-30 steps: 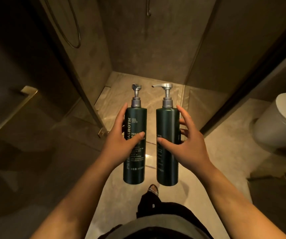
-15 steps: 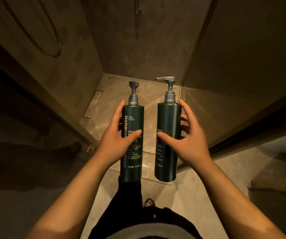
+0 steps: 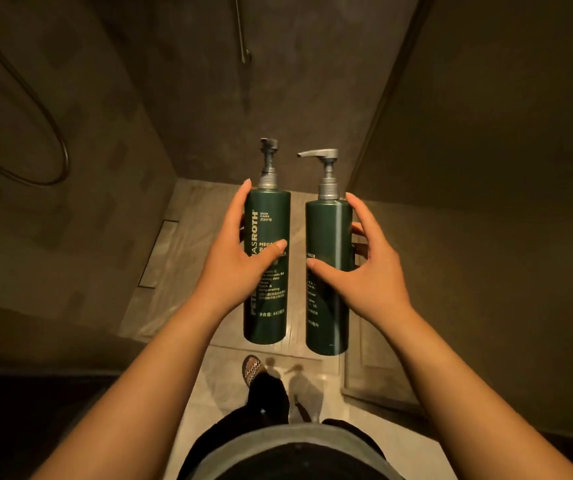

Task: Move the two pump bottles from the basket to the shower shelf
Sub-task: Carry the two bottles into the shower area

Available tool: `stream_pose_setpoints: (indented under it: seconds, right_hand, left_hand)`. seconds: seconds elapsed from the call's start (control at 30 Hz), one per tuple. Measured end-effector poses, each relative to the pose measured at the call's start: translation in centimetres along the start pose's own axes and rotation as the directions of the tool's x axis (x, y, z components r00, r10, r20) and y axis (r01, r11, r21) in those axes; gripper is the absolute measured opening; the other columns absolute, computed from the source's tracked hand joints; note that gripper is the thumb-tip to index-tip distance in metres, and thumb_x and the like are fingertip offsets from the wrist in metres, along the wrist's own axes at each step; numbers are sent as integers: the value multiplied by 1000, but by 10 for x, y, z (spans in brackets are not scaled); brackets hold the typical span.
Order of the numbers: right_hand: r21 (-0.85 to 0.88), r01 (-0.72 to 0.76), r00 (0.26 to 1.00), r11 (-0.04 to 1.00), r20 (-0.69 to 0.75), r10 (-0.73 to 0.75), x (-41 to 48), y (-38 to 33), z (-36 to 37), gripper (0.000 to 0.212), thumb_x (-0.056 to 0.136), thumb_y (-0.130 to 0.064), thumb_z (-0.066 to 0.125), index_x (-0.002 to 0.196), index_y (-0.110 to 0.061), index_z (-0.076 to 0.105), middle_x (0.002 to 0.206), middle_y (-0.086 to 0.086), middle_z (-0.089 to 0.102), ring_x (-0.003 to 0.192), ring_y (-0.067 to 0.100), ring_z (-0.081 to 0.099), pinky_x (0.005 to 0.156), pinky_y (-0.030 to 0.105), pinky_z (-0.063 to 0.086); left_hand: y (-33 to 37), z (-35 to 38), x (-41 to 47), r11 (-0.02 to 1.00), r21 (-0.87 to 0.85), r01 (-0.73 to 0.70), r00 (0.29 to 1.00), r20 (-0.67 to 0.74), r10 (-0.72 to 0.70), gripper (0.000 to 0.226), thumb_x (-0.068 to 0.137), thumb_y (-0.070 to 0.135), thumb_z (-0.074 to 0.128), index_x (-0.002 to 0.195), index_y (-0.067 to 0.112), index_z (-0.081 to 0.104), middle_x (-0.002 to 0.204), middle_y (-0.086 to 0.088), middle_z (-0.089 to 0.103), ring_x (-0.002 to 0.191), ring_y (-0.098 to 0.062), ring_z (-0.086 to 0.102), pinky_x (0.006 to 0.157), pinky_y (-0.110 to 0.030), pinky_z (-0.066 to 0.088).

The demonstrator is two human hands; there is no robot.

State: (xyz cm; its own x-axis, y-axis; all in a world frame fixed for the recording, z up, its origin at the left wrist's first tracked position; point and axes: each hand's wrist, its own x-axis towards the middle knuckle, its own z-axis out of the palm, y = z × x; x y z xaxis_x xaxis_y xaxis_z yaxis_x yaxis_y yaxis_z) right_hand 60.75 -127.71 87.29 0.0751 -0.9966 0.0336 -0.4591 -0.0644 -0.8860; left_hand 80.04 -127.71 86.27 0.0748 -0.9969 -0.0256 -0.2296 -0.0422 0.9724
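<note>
I hold two tall dark green pump bottles upright in the air, side by side, over the shower floor. My left hand (image 3: 236,261) grips the left pump bottle (image 3: 267,306), which has white lettering and a grey pump. My right hand (image 3: 364,275) grips the right pump bottle (image 3: 328,230), whose silver spout points left. The bottles are a small gap apart. No basket or shower shelf is in view.
Stone shower walls close in on the left, back and right. A shower hose (image 3: 49,168) loops on the left wall and a thin metal rod (image 3: 243,46) hangs on the back wall. A floor drain slot (image 3: 158,254) lies left. My sandalled foot (image 3: 252,368) stands at the shower threshold.
I have stepped forward into the shower stall; the toilet and glass door edge have left the view. Both bottles stay upright in my hands, now slightly higher in the frame.
</note>
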Motion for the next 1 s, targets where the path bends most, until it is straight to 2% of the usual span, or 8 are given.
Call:
stream_pose_setpoints:
  seconds: [0.17,0.3,0.5,0.6,0.7,0.8,0.93,1.0]
  right_hand:
    - [-4,28,998,1000,-51,-28,66,-17,11,90,66,-40,81,135,-57,25,126,-22,47,113,-9,44,80,8,35]
    - [-3,54,998,999,-40,-54,111,-27,19,90,66,-40,80,136,-55,25,127,-22,47,115,-5,44,83,11,36]
    - [6,105,994,994,19,-105,178,-32,35,91,66,-39,80,138,-51,25,133,-21,44,116,-8,42,83,5,34]
    - [11,124,988,992,87,-125,218,-29,47,91,65,-41,80,136,-54,25,135,-22,43,115,-10,41,82,3,33]
    - [21,159,972,987,171,-160,266,-25,60,91,65,-41,80,135,-56,25,133,-24,42,114,-14,40,80,2,33]
    - [33,207,938,978,278,-208,328,-27,67,91,65,-40,81,137,-52,26,132,-22,44,115,-12,41,83,-1,31]
    - [60,282,887,958,365,-284,405,-36,74,91,65,-40,80,136,-54,26,125,-25,46,113,-17,39,82,-4,31]
    - [92,317,853,944,408,-326,437,-40,82,91,65,-38,80,135,-55,26,123,-25,45,111,-21,38,81,-5,31]
  left_hand:
    - [9,-20,69,999,-6,-40,999,20,40,86,76,22,72,133,59,19,119,43,36,108,20,41,81,-6,38]
    - [9,-33,107,999,-3,-44,999,13,44,87,76,22,73,133,58,18,119,42,36,109,17,41,83,-10,36]
    - [5,-51,157,999,24,-34,998,-46,35,87,76,22,73,134,58,18,124,41,35,108,25,38,76,3,35]
    - [0,-60,187,1000,24,-11,992,-124,14,87,75,22,73,134,58,19,131,31,37,111,22,39,81,0,35]
    - [-5,-66,224,999,-16,30,973,-227,-33,86,75,23,73,132,60,20,126,33,40,113,16,42,86,-8,36]
    - [-5,-69,264,998,-42,56,939,-338,-67,87,75,22,73,133,58,20,127,33,39,111,18,43,82,-3,37]
    - [0,-70,311,997,-34,73,899,-430,-80,87,76,18,72,137,52,20,144,16,36,124,2,40,99,-21,34]
    - [2,-71,329,997,-36,68,869,-489,-77,87,76,18,72,138,50,20,144,15,36,124,2,40,100,-23,35]
